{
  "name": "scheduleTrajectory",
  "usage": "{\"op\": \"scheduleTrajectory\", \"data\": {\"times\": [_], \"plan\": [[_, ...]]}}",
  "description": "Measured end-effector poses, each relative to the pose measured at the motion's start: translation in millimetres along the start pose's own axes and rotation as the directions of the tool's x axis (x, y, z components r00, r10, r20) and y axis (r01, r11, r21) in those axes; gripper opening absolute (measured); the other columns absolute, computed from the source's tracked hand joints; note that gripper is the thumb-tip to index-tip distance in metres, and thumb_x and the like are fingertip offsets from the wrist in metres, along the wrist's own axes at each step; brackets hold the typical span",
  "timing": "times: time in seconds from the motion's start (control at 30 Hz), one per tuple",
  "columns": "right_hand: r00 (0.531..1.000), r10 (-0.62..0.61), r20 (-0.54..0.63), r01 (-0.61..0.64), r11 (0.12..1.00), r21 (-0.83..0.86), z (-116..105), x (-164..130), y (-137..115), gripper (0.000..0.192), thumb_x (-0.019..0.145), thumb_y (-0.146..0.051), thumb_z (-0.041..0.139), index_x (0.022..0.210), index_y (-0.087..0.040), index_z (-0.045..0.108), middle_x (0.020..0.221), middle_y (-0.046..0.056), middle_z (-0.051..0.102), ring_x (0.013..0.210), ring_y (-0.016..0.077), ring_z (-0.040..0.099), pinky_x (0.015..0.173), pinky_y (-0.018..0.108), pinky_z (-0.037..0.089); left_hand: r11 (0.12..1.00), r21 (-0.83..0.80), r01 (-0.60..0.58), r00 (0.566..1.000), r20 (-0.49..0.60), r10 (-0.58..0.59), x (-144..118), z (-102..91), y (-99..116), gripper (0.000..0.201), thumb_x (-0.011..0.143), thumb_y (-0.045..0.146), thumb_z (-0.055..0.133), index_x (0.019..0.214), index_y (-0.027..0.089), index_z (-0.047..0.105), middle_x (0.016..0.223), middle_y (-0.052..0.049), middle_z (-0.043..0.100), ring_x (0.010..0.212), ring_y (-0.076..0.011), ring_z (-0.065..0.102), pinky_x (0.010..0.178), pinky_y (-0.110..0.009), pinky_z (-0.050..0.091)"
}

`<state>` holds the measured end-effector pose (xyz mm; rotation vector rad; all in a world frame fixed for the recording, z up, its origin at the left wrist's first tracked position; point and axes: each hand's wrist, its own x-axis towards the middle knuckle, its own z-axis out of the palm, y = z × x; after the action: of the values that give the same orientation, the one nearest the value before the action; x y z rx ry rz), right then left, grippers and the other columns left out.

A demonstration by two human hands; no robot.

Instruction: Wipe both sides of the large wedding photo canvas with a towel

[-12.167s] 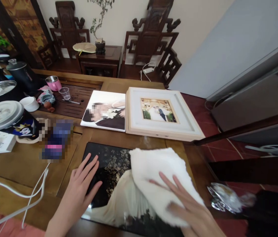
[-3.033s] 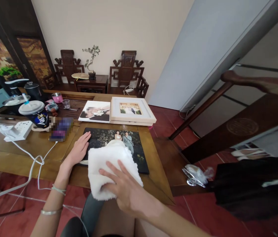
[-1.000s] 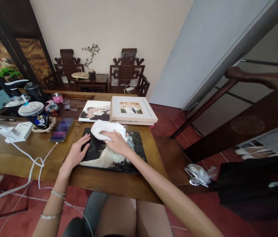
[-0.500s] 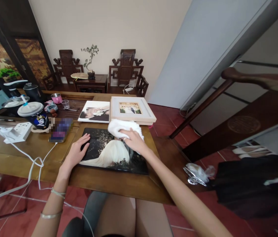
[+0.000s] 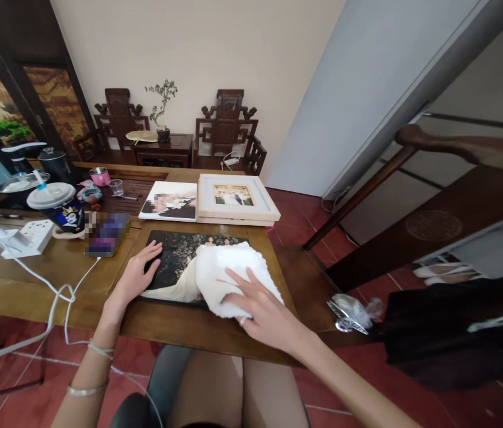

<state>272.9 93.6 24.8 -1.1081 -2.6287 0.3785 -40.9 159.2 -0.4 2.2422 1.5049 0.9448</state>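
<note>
A dark glossy photo panel (image 5: 175, 252) lies flat near the table's front edge, showing a couple and a long white gown. My left hand (image 5: 140, 270) rests on its left edge, fingers stretched out and holding nothing. On the panel's right half is a folded white cloth (image 5: 229, 261), covering much of the picture. My right hand (image 5: 258, 306) presses down on the cloth and grips its near side, with the thumb side partly tucked into the folds. A ring shows on one finger.
Behind the panel lie a white-edged photo print (image 5: 169, 205) and a white picture frame (image 5: 238, 199). To the left are a phone (image 5: 107, 235) on a cable, a lidded cup (image 5: 62, 208) and a power strip (image 5: 32, 238). A wooden chair (image 5: 434, 220) stands at right.
My right hand has drawn the cloth toward me and slightly right, from the panel's top edge to its lower right. The cloth now lies more spread out. My left hand stays at the left edge.
</note>
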Motion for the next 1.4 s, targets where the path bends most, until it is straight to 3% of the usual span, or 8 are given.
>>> {"op": "scheduleTrajectory", "data": {"times": [0.17, 0.37, 0.63, 0.77, 0.97, 1.1, 1.23, 1.4], "plan": [[0.991, 0.133, 0.007, -0.133, 0.991, -0.002, -4, 29, 23, 0.046, 0.071, -0.003, 0.046, 0.112, -0.019, 0.059, 0.156, 0.011, 0.021, 0.144, 0.0305, 0.011, 0.11, 0.064, 0.015, 1.0, 0.003, -0.005, 1.0, 0.009, 0.005, -2, 0.5, -1, 0.044, 0.089, 0.042, 0.05, 0.12, 0.013, 0.063, 0.135, -0.013, 0.056, 0.133, -0.027, 0.043, 0.111, -0.046, 0.033], [0.991, 0.135, -0.007, -0.135, 0.986, -0.094, -11, 74, 56, 0.056, 0.07, 0.002, 0.037, 0.12, -0.016, 0.054, 0.146, 0.016, 0.041, 0.143, 0.0286, 0.015, 0.107, 0.067, 0.014, 1.0, 0.014, -0.012, 1.0, 0.009, 0.011, -3, 0.2, 1, 0.042, 0.09, 0.041, 0.048, 0.12, 0.014, 0.063, 0.136, -0.012, 0.055, 0.133, -0.0257, 0.043, 0.111, -0.045, 0.034], [0.998, -0.062, 0.032, 0.062, 0.998, -0.009, -8, 7, 18, 0.052, 0.059, 0.003, 0.039, 0.101, -0.019, 0.061, 0.149, 0.009, 0.038, 0.144, 0.0247, 0.013, 0.114, 0.06, 0.006, 0.999, 0.034, 0.007, 1.0, -0.007, -0.006, -3, 1.3, 0, 0.048, 0.091, 0.042, 0.047, 0.129, 0.014, 0.055, 0.141, -0.012, 0.049, 0.133, -0.0252, 0.043, 0.112, -0.045, 0.033], [0.992, -0.064, 0.109, 0.063, 0.998, 0.005, -17, -12, 5, 0.051, 0.06, 0.002, 0.04, 0.101, -0.018, 0.062, 0.148, 0.011, 0.038, 0.142, 0.0241, 0.023, 0.116, 0.052, 0.013, 0.999, 0.035, 0.009, 1.0, -0.011, -0.008, -3, 0.7, 2, 0.049, 0.09, 0.043, 0.048, 0.128, 0.013, 0.057, 0.14, -0.013, 0.05, 0.133, -0.0263, 0.044, 0.111, -0.045, 0.034], [0.989, 0.15, 0.003, -0.15, 0.989, 0.005, -24, 39, 55, 0.051, 0.074, -0.009, 0.041, 0.121, -0.021, 0.057, 0.13, 0.008, 0.058, 0.126, 0.0305, 0.047, 0.103, 0.048, 0.038, 1.0, 0.013, 0.002, 1.0, 0.011, -0.002, -3, -0.8, 2, 0.044, 0.09, 0.042, 0.049, 0.121, 0.013, 0.062, 0.137, -0.012, 0.054, 0.134, -0.0258, 0.042, 0.112, -0.045, 0.033], [0.977, 0.204, -0.063, -0.203, 0.979, 0.02, -27, 76, 84, 0.048, 0.078, -0.012, 0.039, 0.122, -0.02, 0.057, 0.11, 0.009, 0.066, 0.11, 0.0315, 0.056, 0.094, 0.045, 0.044, 1.0, -0.001, 0.011, 1.0, 0.007, -0.011, -3, -1.1, 3, 0.042, 0.089, 0.04, 0.05, 0.119, 0.014, 0.064, 0.135, -0.011, 0.056, 0.134, -0.0254, 0.042, 0.111, -0.045, 0.034], [0.981, 0.182, -0.07, -0.182, 0.983, 0.012, -24, 81, 85, 0.049, 0.078, -0.01, 0.036, 0.122, -0.019, 0.056, 0.117, 0.01, 0.064, 0.113, 0.0323, 0.055, 0.098, 0.052, 0.038, 1.0, -0.004, 0.024, 1.0, 0.011, -0.024, -2, -1.4, 4, 0.041, 0.09, 0.041, 0.049, 0.118, 0.016, 0.065, 0.134, -0.01, 0.057, 0.134, -0.0259, 0.042, 0.111, -0.046, 0.034], [0.997, 0.079, -0.026, -0.079, 0.997, -0.006, -14, 52, 53, 0.051, 0.07, -0.003, 0.038, 0.115, -0.018, 0.058, 0.136, 0.012, 0.053, 0.137, 0.0283, 0.033, 0.112, 0.058, 0.018, 1.0, 0.018, 0.023, 1.0, 0.011, -0.023, -3, 0.4, 4, 0.043, 0.091, 0.04, 0.048, 0.123, 0.016, 0.061, 0.136, -0.01, 0.055, 0.135, -0.0252, 0.041, 0.112, -0.046, 0.033]]}}
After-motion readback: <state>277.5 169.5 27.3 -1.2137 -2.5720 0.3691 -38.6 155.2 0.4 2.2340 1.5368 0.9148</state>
